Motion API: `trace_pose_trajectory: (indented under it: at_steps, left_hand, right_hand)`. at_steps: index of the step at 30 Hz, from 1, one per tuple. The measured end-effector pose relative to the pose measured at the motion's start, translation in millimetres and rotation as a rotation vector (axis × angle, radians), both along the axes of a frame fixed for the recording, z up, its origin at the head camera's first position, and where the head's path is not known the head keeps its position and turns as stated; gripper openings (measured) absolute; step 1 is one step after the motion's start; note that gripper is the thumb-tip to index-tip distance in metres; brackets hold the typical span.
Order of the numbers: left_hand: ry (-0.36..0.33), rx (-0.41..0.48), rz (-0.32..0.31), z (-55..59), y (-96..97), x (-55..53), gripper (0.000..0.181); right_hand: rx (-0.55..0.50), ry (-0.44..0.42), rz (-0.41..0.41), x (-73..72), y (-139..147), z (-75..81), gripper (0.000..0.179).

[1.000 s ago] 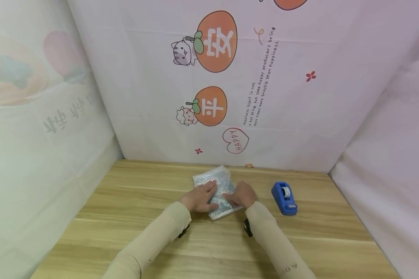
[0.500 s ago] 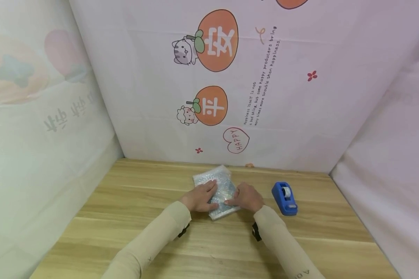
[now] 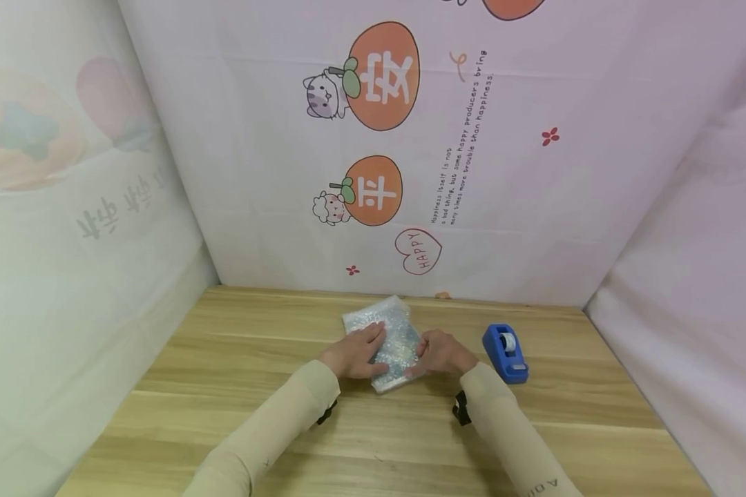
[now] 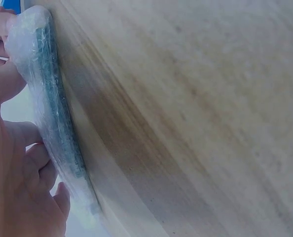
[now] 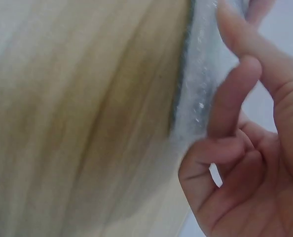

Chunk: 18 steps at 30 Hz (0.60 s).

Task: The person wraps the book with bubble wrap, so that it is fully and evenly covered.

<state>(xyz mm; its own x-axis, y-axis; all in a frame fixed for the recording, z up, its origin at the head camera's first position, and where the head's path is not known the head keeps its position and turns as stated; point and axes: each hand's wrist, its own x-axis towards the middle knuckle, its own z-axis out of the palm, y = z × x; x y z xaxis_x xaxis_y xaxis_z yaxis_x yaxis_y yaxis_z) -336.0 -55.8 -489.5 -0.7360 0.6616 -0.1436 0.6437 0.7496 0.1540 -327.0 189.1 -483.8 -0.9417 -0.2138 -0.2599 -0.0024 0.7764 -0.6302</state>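
A flat, bubble-wrapped package (image 3: 390,336) lies slanted on the wooden table, near the back wall. Through the clear wrap a dark blue-green edge shows in the left wrist view; what is inside cannot be told. My left hand (image 3: 357,351) rests on the package's left part with its fingers spread. On the other side, the thumb of my right hand (image 3: 444,353) presses on the wrap near its right front part. The other right fingers are curled beside the package (image 5: 201,74), and no object shows within them in the right wrist view.
A blue tape dispenser (image 3: 505,353) with a roll of tape stands to the right of my right hand. Printed white cloth (image 3: 510,228) hangs behind the wooden table (image 3: 255,359) and along both sides.
My right hand has shifted to the right, and its thumb has slid across the wrap toward the front edge. My left hand and the package stay in place.
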Motion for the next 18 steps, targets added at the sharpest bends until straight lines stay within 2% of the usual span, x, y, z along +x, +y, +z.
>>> trace_pose_trajectory:
  at_steps: [5, 13, 18]
  left_hand:
    - [-0.002, -0.009, 0.007, -0.3, 0.0, -0.5, 0.084]
    - [0.010, -0.022, 0.003, -0.2, 0.8, -0.5, 0.083]
    - [0.018, -0.006, -0.005, -1.5, 0.8, -1.6, 0.084]
  right_hand:
    - [0.026, -0.016, 0.020, -4.0, 2.9, -1.7, 0.045]
    - [0.080, 0.096, -0.098, -9.5, -5.8, -17.0, 0.052]
    - [0.106, 0.127, -0.138, -9.6, -9.4, -19.3, 0.051]
